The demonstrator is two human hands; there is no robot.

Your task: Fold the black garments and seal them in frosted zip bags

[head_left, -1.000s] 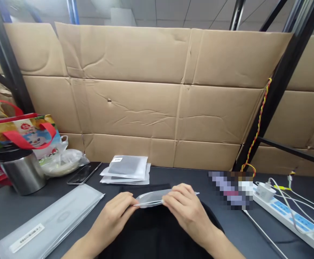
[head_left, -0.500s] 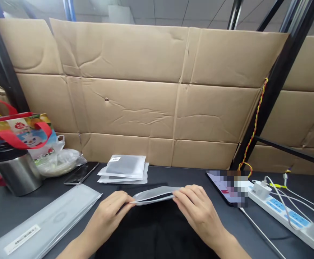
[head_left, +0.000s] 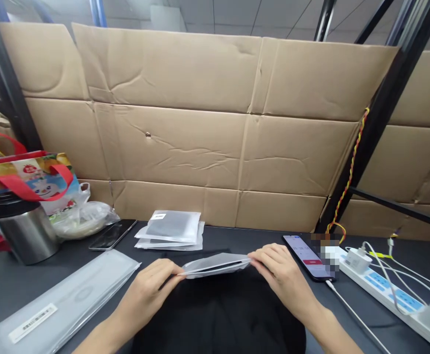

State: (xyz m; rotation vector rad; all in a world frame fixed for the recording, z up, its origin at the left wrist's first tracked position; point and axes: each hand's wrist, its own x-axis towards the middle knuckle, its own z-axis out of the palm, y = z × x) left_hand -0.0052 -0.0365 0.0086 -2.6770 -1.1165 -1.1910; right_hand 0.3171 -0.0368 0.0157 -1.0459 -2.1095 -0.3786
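Grip closed at both ends: left hand [head_left: 144, 295] pinches one end of a frosted plastic pouch [head_left: 215, 265], right hand [head_left: 281, 275] the other. Pouch held level over a black cloth [head_left: 218, 314] on the counter [head_left: 237, 241], near a smartphone [head_left: 305, 256].

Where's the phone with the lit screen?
In the head view, the lit smartphone lies on the right of the dark table, beyond the person's right hand and left of the white power strip.

Matt plastic pouch [head_left: 215, 266], black cloth [head_left: 218, 314], brushed metal flask [head_left: 25, 236]
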